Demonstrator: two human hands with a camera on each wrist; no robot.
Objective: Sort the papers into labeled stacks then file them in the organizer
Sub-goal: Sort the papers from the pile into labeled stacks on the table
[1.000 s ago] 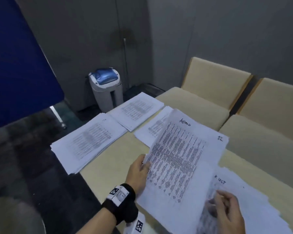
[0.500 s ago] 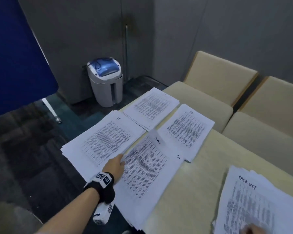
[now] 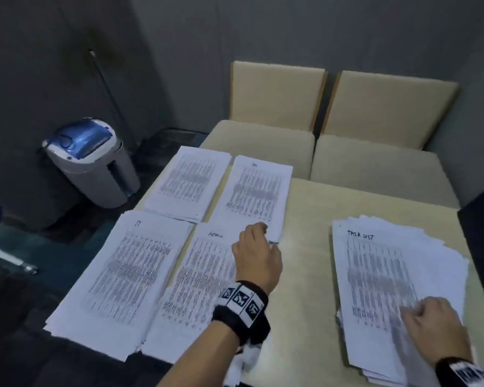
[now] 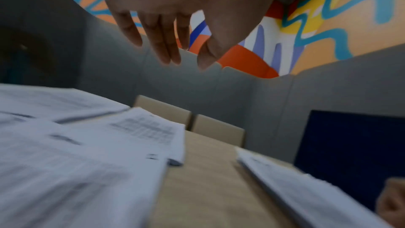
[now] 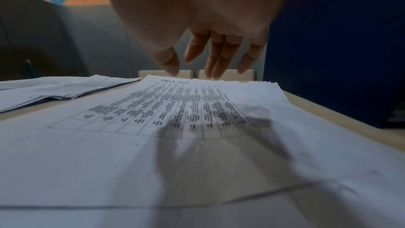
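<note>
Four sorted paper stacks lie on the table's left half: an "IT" stack (image 3: 129,269), an "ADMIN" stack (image 3: 199,283) beside it, a far-left stack (image 3: 189,182) and a fourth labeled stack (image 3: 259,191) behind. A looser pile headed "TASK LIST" (image 3: 383,275) (image 5: 197,119) lies on the right. My left hand (image 3: 256,238) (image 4: 186,58) hovers over the ADMIN stack's right edge, fingers straight and empty. Over the near end of the TASK LIST pile is my right hand (image 3: 422,317) (image 5: 192,70), fingers relaxed just above the top sheet and holding nothing.
The beige table (image 3: 305,275) shows bare wood between the stacks and the pile. Two beige chairs (image 3: 277,93) stand beyond the far edge. A dark blue object (image 3: 481,233) stands at the table's right. A grey-and-blue bin (image 3: 90,163) is on the floor, left.
My left hand laid the ADMIN sheet on its stack, let go and moved right. My right hand came further over the TASK LIST pile. The head view swung right.
</note>
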